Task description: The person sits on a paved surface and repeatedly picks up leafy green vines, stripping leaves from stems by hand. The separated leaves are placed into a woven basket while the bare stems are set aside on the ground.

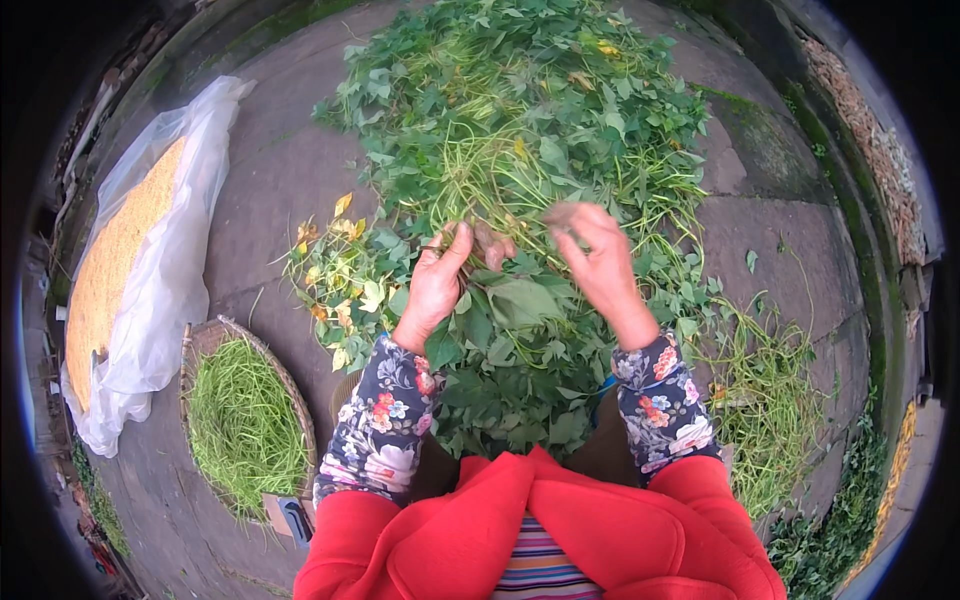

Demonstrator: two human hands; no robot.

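Note:
My left hand (439, 281) is closed around a leafy vine stem, thumb on top. Broad green leaves (521, 301) hang from that vine, to the right of the hand and below it. My right hand (600, 259) is apart from it, to the right, with bent fingers blurred by motion. Whether those fingers pinch anything is unclear. Under both hands spreads a large heap of green leafy vines (517, 97), with long pale-green stalks (487, 169) across its middle. More leaves lie between my knees.
A woven basket (295, 394) full of stripped green stalks (244, 427) stands at lower left. Beyond it, yellow grain (131, 255) lies on clear plastic sheeting (202, 165). Tangled bare stems (772, 405) lie at right on the paved ground (780, 247). Yellowed leaves (345, 227) edge the heap's left side.

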